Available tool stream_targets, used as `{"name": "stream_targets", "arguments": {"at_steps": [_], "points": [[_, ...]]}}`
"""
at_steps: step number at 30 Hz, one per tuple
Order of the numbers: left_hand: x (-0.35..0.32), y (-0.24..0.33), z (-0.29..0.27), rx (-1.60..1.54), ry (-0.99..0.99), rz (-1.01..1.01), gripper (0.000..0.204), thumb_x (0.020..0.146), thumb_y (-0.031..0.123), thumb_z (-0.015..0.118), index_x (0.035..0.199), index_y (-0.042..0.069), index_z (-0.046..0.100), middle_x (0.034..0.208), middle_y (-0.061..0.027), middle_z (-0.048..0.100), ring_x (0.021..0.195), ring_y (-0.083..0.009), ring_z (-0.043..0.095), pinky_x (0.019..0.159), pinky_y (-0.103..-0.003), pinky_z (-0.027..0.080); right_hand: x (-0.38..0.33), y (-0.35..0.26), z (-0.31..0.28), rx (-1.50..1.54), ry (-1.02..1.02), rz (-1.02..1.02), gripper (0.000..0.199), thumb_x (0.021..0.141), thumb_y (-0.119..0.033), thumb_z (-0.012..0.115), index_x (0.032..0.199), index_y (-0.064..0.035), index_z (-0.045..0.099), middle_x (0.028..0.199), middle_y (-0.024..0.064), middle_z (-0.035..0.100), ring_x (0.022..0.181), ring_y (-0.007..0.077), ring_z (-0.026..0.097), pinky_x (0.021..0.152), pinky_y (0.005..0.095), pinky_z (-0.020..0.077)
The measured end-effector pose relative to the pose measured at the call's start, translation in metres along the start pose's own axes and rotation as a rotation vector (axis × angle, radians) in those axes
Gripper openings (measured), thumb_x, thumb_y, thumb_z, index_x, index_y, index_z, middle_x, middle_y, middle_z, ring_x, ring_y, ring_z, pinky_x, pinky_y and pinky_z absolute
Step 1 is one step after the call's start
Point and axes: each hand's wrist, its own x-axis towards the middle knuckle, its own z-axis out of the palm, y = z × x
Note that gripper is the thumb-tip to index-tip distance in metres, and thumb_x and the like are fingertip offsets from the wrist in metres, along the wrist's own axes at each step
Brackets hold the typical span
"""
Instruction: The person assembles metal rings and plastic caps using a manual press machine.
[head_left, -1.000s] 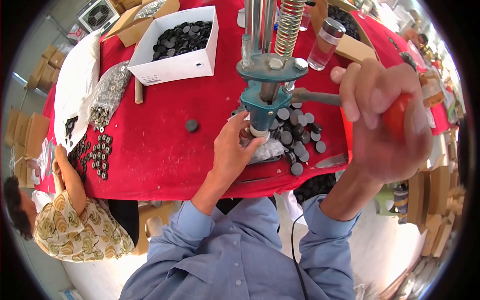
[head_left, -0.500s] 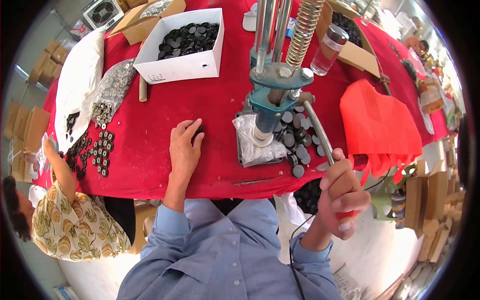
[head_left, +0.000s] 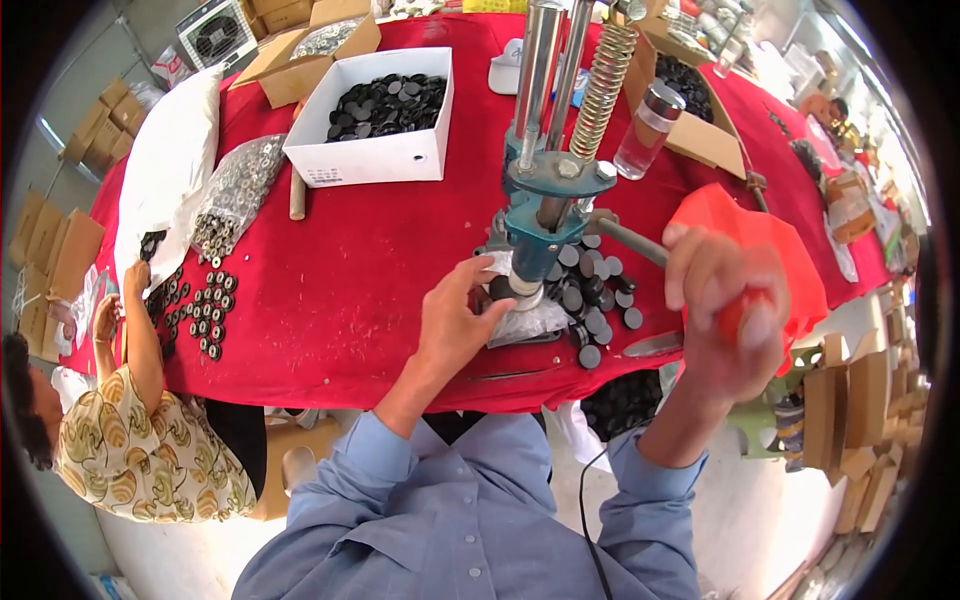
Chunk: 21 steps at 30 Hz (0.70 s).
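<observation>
A teal hand press (head_left: 540, 215) with steel columns and a coil spring stands in front of me. My left hand (head_left: 452, 322) pinches a round black disc (head_left: 502, 288) beside the foot of the ram, above the clear plastic (head_left: 535, 320) on the press base. My right hand (head_left: 722, 315), smeared by motion, is closed round the red-gripped end of the press lever (head_left: 635, 243). Loose black discs (head_left: 573, 298) lie heaped against the right side of the press.
A white box (head_left: 370, 162) of black discs stands behind. A glass bottle (head_left: 648, 132) and a red cloth bag (head_left: 770, 240) are at the right. Black rings (head_left: 208, 312) lie left, near a co-worker (head_left: 160, 430) and a white sack (head_left: 170, 150).
My left hand has moved right, from the bare tablecloth to the press, with a black disc. My right hand has swung the lever up and to the right.
</observation>
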Motion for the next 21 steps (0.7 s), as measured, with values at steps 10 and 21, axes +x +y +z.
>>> {"name": "stream_targets", "arguments": {"at_steps": [10, 21], "points": [[0.003, -0.001, 0.030, -0.064, 0.019, 0.066, 0.074, 0.072, 0.016, 0.093, 0.135, 0.003, 0.057, 0.100, -0.0098, 0.072, 0.076, -0.0214, 0.063, 0.070, -0.035, 0.054, 0.028, 0.006, -0.004, 0.098, -0.040, 0.059, 0.039, 0.100, -0.040, 0.052, 0.090, -0.0028, 0.054, 0.067, 0.0032, 0.046, 0.066, 0.0190, 0.051, 0.080, 0.0407, 0.0430], [-0.009, -0.008, 0.022, -0.161, 0.070, 0.035, 0.079, 0.067, 0.012, 0.096, 0.134, 0.003, 0.055, 0.107, -0.0083, 0.071, 0.077, -0.0134, 0.064, 0.068, -0.028, 0.053, -0.040, -0.005, 0.011, 0.063, 0.075, 0.005, 0.036, 0.094, -0.042, 0.064, 0.082, -0.0085, 0.055, 0.067, 0.0029, 0.049, 0.065, 0.0216, 0.055, 0.094, 0.0531, 0.0387]]}}
